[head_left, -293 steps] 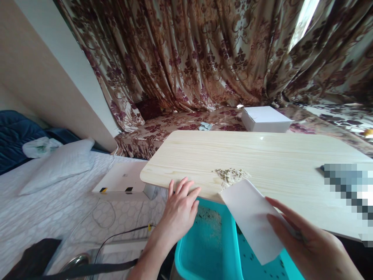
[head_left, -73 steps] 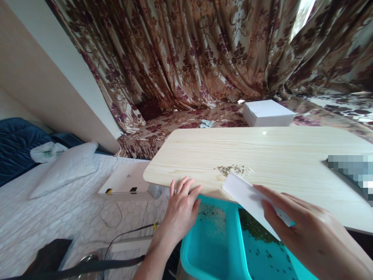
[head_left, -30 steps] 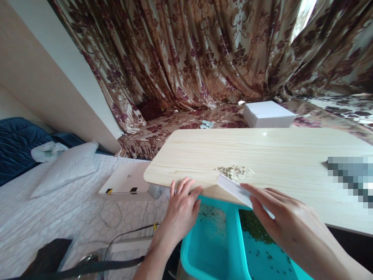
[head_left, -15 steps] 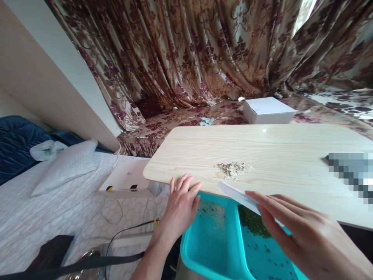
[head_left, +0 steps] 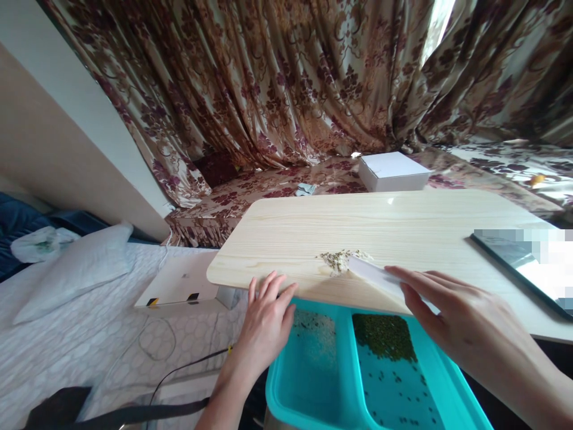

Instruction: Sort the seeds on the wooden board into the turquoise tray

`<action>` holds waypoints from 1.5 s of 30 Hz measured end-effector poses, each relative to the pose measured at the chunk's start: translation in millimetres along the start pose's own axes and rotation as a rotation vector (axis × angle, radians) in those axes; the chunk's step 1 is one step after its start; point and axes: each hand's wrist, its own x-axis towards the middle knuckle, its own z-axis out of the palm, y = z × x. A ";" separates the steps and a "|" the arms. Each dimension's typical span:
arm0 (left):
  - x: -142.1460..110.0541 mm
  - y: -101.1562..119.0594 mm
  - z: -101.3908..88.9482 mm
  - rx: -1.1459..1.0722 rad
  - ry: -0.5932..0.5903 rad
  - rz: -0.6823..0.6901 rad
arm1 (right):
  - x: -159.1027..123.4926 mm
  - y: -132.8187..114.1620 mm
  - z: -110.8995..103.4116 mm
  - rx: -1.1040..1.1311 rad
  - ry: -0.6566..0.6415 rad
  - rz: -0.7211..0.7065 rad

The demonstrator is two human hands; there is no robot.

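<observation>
My right hand (head_left: pixel 452 304) pinches a thin white flat strip (head_left: pixel 373 276), its far end touching a small mixed pile of green beans and pale grains (head_left: pixel 338 260) on the wooden tabletop (head_left: pixel 286 227). My left hand (head_left: pixel 268 316) lies at the table's front edge, fingers spread and resting on the wood, thumb close to the tray's rim. Below the edge sits a turquoise divided tray (head_left: pixel 349 370). Its left compartment holds pale grains (head_left: pixel 322 340) with a few dark bits; its right one holds many green beans (head_left: pixel 385 335), some scattered singly.
A dark-edged tablet-like device (head_left: pixel 514 269), partly pixelated, lies at the table's right. Behind the table are a white box (head_left: pixel 394 170) and a folded cloth (head_left: pixel 305 189). A bed with a pillow (head_left: pixel 76 269) and a white case (head_left: pixel 179 280) are to the left.
My right hand has moved the white strip up onto the tabletop, so its end now meets the pile's right part. My left hand stays at the edge. The view has shifted right.
</observation>
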 end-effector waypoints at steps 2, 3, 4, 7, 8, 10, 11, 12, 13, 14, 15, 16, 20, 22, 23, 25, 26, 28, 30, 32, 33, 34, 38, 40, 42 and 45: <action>0.0 -0.3 0.2 0.002 0.005 0.003 | 2.9 2.2 -0.2 0.009 -0.003 0.009; 0.0 -0.4 0.3 0.004 0.008 0.002 | 4.9 2.7 0.2 0.030 -0.009 0.004; 0.0 -0.4 0.5 0.006 0.010 0.001 | 7.1 2.8 1.0 0.056 -0.018 -0.008; -0.1 -0.4 1.0 0.006 0.012 0.000 | 12.9 2.6 6.0 0.112 -0.053 -0.058; -0.2 -0.4 1.1 0.005 0.013 -0.001 | 13.9 2.8 7.9 0.119 -0.063 -0.065; -0.5 -0.6 1.4 0.004 0.014 -0.001 | 13.8 4.2 10.3 0.127 -0.078 -0.070; -0.6 -0.7 1.6 0.003 0.013 -0.002 | 12.8 5.3 10.5 0.131 -0.083 -0.072; -0.8 -0.8 1.6 0.001 0.012 -0.001 | 11.3 6.7 10.1 0.134 -0.085 -0.077; -0.9 -1.0 1.7 -0.001 0.011 -0.002 | 9.6 8.1 9.0 0.135 -0.085 -0.085; -1.0 -1.1 1.7 -0.002 0.008 -0.003 | 7.9 9.5 7.5 0.135 -0.081 -0.095; -1.0 -1.2 1.7 -0.003 0.005 -0.004 | 6.5 10.6 5.9 0.134 -0.077 -0.101; -1.0 -1.2 1.6 -0.002 0.000 -0.004 | 5.5 11.3 4.6 0.133 -0.070 -0.102; -0.3 -0.5 0.6 0.013 -0.020 -0.001 | 7.5 10.5 6.3 0.152 -0.056 -0.081; 0.2 0.2 -0.2 0.017 -0.023 -0.003 | 10.9 8.4 11.4 0.184 -0.054 -0.084; 0.5 0.6 -0.6 0.018 -0.023 -0.005 | 12.7 7.4 14.1 0.197 -0.057 -0.091; 0.8 1.0 -1.2 0.021 -0.025 -0.005 | 15.3 5.8 17.8 0.207 -0.066 -0.107; 0.9 1.1 -1.3 0.024 -0.027 -0.003 | 15.9 5.5 18.4 0.204 -0.075 -0.116; 0.9 0.8 -1.4 0.030 -0.032 0.002 | 15.4 6.4 16.4 0.194 -0.088 -0.134; 0.6 0.2 -1.1 0.034 -0.036 0.006 | 12.9 9.2 11.3 0.187 -0.072 -0.161; 0.3 -0.4 -0.8 0.039 -0.036 0.007 | 9.3 12.6 4.7 0.175 -0.045 -0.191; 0.2 -0.7 -0.6 0.041 -0.036 0.009 | 7.3 13.9 1.6 0.168 -0.029 -0.199; 0.1 -0.8 -0.5 0.044 -0.036 0.011 | 5.2 14.7 -1.2 0.165 -0.014 -0.203; 0.9 -1.1 0.2 0.054 -0.031 0.014 | -3.8 9.3 -4.4 0.198 0.011 -0.167; 1.3 -1.2 0.6 0.055 -0.024 0.013 | -8.5 3.3 -0.9 0.234 -0.005 -0.144; 1.2 -1.3 0.9 0.054 -0.018 0.015 | -12.8 -2.0 3.9 0.264 -0.017 -0.127; 0.4 -1.4 1.2 0.051 -0.014 0.020 | -16.8 -3.9 7.9 0.261 -0.025 -0.116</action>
